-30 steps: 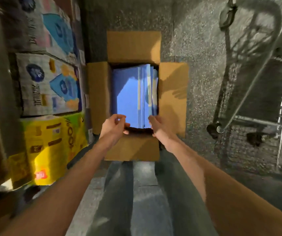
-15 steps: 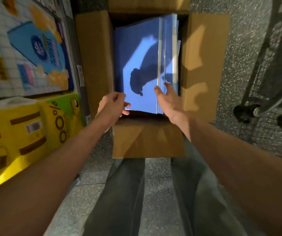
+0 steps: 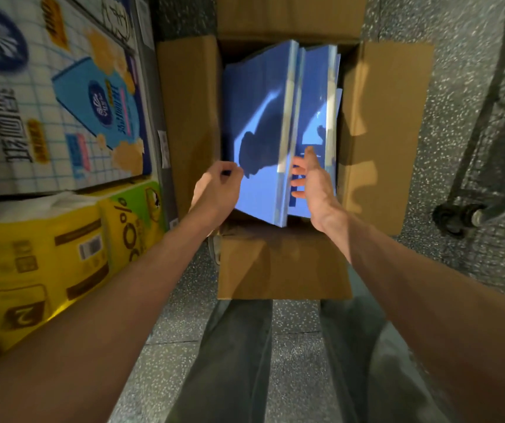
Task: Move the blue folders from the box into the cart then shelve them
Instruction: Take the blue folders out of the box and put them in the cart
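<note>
Reaching into an open box on the floor, a person separates a bundle of blue folders that stand on edge inside it. The left hand has its fingers curled round the bundle's near left corner. The right hand, fingers straight and spread apart, is slid into the gap between the bundle and the folders to its right. The cart stands well apart at the right, and every folder in view is in the box. The bundle leans left and is gripped at one corner only. Its glossy covers could fan out and slip free on the lift, most likely if the right hand fails to clamp the other side. The folders left behind, unsupported, could topple in the box. Packs line the left.
</note>
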A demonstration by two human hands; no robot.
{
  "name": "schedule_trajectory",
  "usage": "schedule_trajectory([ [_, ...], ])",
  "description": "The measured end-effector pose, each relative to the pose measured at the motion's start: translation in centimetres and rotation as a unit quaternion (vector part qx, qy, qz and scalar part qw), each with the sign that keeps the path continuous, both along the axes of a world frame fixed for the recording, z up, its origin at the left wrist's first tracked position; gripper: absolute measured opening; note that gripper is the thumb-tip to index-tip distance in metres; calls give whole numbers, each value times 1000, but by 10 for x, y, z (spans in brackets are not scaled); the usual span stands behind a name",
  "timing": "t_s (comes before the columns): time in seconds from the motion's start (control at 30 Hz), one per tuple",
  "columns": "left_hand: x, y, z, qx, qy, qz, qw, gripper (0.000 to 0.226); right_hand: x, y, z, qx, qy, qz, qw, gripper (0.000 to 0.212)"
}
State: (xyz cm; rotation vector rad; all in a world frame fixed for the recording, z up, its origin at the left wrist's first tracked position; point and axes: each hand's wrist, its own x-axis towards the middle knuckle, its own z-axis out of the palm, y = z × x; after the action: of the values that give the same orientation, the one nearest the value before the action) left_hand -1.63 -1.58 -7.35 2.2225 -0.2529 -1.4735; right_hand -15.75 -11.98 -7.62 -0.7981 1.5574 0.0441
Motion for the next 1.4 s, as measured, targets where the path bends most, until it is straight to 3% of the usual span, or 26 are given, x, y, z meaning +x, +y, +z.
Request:
schedule_trajectory([
  [0.17, 3, -17, 6, -22, -39, -5, 999, 53, 24, 11, 16, 48, -73, 15, 996, 73],
  [0.33, 14, -22, 3, 26, -96, -50, 994, 81, 46, 31, 20, 119, -92, -25, 988, 78],
  [0.5, 24, -25, -2, 70, -156, -127, 977, 56, 50, 45, 33, 136, -88, -15, 987, 76],
  [0.67, 26, -27, 27, 67, -161, -106, 979, 54, 22, 47, 55, 130, -61, 13, 990, 73],
  [0.83, 8, -21, 94, 46, -147, -70, 986, 58, -18, 30, 103, 100, -26, 100, 990, 63],
  [1.07, -39, -26, 239, -2, -150, -34, 988, 48, -74, -11, 225, -47, 43, 277, 959, 37],
  [1.27, -72, -36, 362, -67, -131, -23, 989, 55, -121, -48, 329, -92, 29, 289, 953, 27],
  [1.4, -113, -38, 443, -143, -110, 43, 983, 30, -159, -67, 406, -92, 11, 259, 961, 51],
])
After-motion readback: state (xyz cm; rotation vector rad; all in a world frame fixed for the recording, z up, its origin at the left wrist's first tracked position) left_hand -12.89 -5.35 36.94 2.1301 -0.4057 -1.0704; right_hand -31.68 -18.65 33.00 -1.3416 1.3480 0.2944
